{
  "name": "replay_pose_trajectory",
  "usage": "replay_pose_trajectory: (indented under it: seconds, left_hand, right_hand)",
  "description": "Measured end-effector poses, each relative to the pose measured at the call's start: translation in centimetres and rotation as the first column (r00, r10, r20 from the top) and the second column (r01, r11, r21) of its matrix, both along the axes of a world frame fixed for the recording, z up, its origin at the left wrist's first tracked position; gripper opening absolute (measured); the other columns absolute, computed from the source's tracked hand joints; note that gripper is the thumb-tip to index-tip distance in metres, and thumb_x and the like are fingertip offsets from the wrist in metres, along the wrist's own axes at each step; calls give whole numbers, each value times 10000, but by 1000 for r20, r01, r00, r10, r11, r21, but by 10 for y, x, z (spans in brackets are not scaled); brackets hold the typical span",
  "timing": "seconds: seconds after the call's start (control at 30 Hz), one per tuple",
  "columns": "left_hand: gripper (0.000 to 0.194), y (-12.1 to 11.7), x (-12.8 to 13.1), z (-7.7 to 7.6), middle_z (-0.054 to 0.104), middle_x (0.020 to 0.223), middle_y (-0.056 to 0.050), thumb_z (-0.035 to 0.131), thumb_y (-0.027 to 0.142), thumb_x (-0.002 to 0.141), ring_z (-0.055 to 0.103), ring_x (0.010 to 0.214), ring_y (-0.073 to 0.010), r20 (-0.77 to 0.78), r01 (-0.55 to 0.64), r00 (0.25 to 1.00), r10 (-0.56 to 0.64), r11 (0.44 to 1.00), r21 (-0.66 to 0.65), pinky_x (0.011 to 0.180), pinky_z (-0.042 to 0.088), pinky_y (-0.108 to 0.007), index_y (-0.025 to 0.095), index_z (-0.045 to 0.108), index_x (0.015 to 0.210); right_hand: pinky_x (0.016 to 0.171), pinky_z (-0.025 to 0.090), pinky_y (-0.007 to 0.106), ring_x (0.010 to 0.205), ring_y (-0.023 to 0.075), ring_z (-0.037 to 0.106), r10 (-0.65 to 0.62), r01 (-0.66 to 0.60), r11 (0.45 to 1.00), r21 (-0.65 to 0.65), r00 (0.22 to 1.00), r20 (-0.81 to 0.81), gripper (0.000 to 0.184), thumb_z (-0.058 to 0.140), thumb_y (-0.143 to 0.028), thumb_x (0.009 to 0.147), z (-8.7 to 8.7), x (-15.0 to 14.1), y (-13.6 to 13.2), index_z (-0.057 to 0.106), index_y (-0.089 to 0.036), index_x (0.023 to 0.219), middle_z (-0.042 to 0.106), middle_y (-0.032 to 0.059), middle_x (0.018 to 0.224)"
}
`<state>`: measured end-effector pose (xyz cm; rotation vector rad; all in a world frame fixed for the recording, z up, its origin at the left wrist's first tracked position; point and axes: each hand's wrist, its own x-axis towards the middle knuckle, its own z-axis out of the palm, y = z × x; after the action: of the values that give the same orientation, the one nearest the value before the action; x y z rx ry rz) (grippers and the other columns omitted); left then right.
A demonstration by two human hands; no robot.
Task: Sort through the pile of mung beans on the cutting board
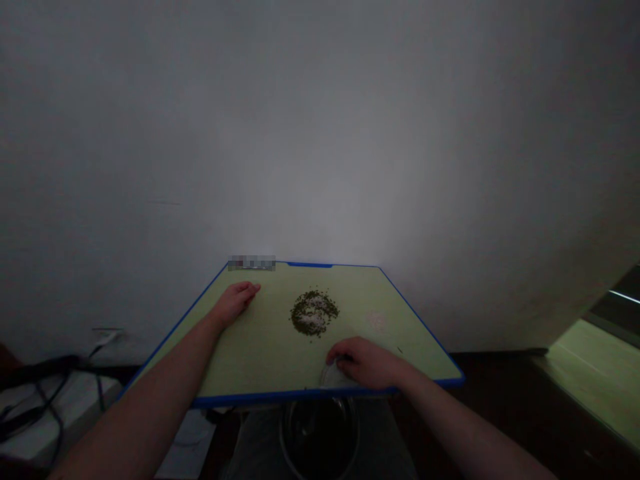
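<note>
Green beans mixed with pale grains lie in a loose pile mid-table. Nearest, a metal bowl sits below the blue-edged tabletop, between the person's legs. At the near edge, the right hand grasps a clear, round-edged piece in curled fingers. Beyond it, faint pale specks lie right of the pile. The left hand rests farther off, left of the beans, fingers loosely curled; whether they pinch something, I cannot tell. A pale wall rises behind.
</note>
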<state>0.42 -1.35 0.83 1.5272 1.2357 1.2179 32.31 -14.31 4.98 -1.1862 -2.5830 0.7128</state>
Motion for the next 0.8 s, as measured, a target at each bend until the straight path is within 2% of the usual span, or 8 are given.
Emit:
replay_pose_trajectory:
  seconds: [0.1, 0.2, 0.37, 0.47, 0.57, 0.8]
  left_hand:
    - [347, 2, 0, -2, 341, 442, 69, 531, 490, 638, 291, 360, -55, 9, -5, 1000, 5, 1000, -9, 373, 185, -211, 175, 414, 553]
    - [346, 4, 0, -3, 339, 441, 72, 534, 489, 632, 286, 356, -55, 17, -21, 1000, 22, 1000, -20, 370, 184, -213, 177, 411, 549]
    - [342, 1, 1, -1, 350, 447, 70, 533, 486, 639, 298, 366, -56, 13, -8, 1000, 8, 1000, -20, 378, 198, -212, 174, 416, 559]
    - [350, -1, 1, 1, 351, 443, 71, 527, 491, 642, 304, 368, -57, 6, -10, 1000, 10, 1000, -21, 382, 206, -211, 176, 404, 552]
    - [360, -2, 2, 3, 342, 430, 72, 528, 495, 638, 294, 362, -56, -9, -11, 1000, 11, 1000, -23, 380, 201, -213, 177, 394, 535]
    - [366, -1, 1, 1, 330, 440, 72, 523, 507, 641, 285, 360, -57, -6, -13, 1000, 13, 1000, -23, 374, 185, -212, 178, 390, 552]
  right_hand:
    - [642, 394, 210, 742, 127, 553, -22, 23, 999, -28, 999, 33, 292, 433, -133, 714, 2, 1, -1, 618, -199, 930, 633, 14, 837]
    - [700, 393, 217, 803, 129, 549, -17, 17, 1000, 6, 1000, 16, 306, 421, -117, 717, 4, -7, 2, 616, -205, 935, 631, 11, 892]
    - [784, 372, 238, 883, 142, 542, 102, -98, 981, 168, 995, -15, 304, 390, -166, 774, 6, -43, 10, 608, -203, 983, 634, 27, 943]
    - [810, 367, 242, 913, 149, 543, 158, -158, 971, 177, 987, 18, 315, 395, -144, 761, 2, -55, 13, 613, -191, 983, 633, 39, 972]
    - [817, 372, 228, 912, 140, 547, 153, -153, 980, 129, 988, 12, 325, 395, -124, 748, -2, -50, 11, 618, -193, 975, 636, 30, 967]
    - [811, 386, 226, 901, 131, 547, 69, -68, 996, 57, 998, -14, 337, 394, -123, 746, -1, -15, -4, 600, -210, 998, 629, 16, 972]
